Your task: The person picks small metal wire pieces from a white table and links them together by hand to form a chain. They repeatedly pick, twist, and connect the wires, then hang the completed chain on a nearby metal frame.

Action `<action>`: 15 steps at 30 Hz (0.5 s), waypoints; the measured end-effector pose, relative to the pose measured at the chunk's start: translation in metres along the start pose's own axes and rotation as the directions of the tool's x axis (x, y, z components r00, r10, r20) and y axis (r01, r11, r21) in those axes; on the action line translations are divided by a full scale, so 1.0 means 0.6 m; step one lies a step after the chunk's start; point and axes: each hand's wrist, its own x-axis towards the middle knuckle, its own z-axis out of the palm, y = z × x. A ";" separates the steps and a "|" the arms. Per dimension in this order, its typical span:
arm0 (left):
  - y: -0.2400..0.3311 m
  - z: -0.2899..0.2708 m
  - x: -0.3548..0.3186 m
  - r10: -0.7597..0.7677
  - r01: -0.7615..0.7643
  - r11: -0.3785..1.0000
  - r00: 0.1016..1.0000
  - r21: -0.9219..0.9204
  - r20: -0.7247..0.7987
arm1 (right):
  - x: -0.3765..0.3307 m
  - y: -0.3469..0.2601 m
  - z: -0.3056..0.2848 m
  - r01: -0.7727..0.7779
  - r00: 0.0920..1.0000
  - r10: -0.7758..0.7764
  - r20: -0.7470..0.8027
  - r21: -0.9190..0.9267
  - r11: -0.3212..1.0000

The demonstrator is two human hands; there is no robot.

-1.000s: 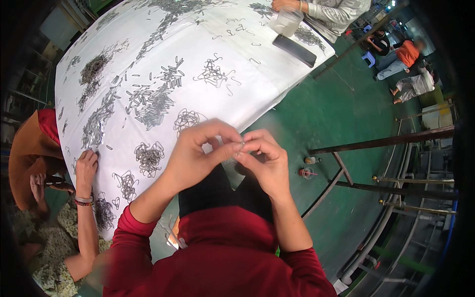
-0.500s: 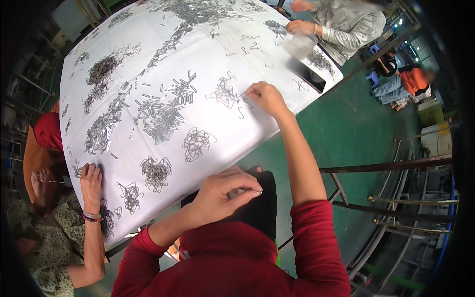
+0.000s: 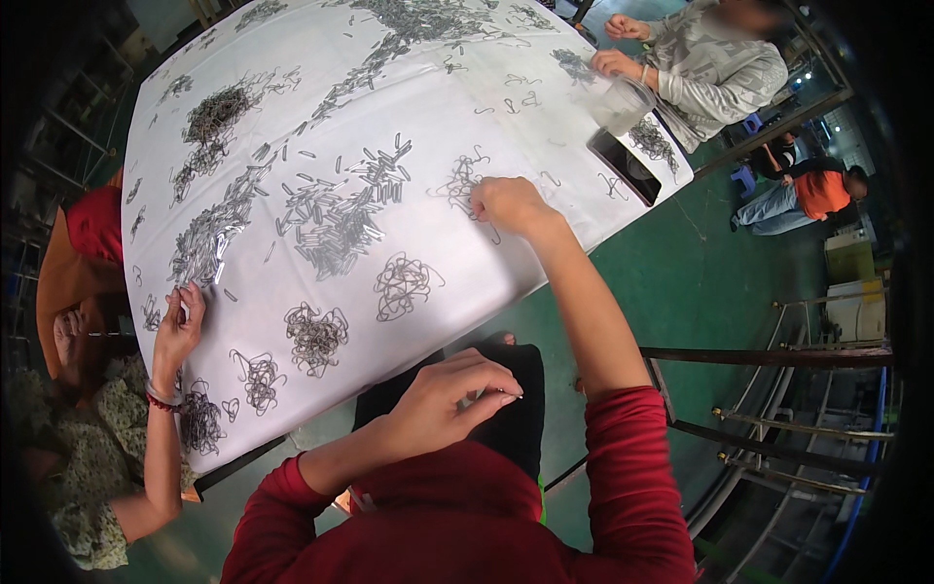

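Note:
My right hand [image 3: 516, 204] is over the table at the right edge of a loose pile of bent, S-shaped wire hooks [image 3: 455, 183]. Its fingers are curled together, and whatever they grip is hidden beneath them. One single hook lies just below that hand. Off the table's near edge, in front of my body, my left hand [image 3: 452, 399] pinches thumb and forefinger together. A tiny pale speck shows at the fingertips, too small to name. Closer to me on the white table [image 3: 467, 263] sit tangled heaps of wire hooks [image 3: 404, 287].
Piles of small grey metal loops [image 3: 336, 229] spread across the middle. A co-worker's hand [image 3: 180, 326] reaches in at the left. At the far right are another person's hands [image 3: 618, 63], a clear plastic cup [image 3: 623, 105] and a dark phone-like slab [image 3: 628, 167].
My right hand has come down against the hook pile with its fingers more curled. My left hand keeps its pinch. The left co-worker's hand has moved farther up the table toward the metal loops.

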 end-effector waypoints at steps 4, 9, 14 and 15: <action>-0.003 0.005 -0.001 -0.033 0.031 0.999 0.999 -0.032 -0.040 | -0.014 0.004 0.024 -0.012 0.993 0.041 -0.111 0.247 0.969; -0.011 0.014 -0.002 0.010 -0.012 1.000 0.991 -0.021 -0.132 | -0.062 0.007 0.028 -0.178 0.966 0.236 0.100 0.925 0.336; -0.014 0.019 0.000 0.064 -0.064 0.998 0.985 0.004 -0.161 | -0.160 -0.041 0.015 -0.075 0.896 0.423 0.135 0.985 -0.156; -0.014 0.021 0.001 0.085 -0.086 0.996 0.981 0.002 -0.173 | -0.184 -0.052 0.008 -0.044 0.885 0.447 0.134 0.977 -0.207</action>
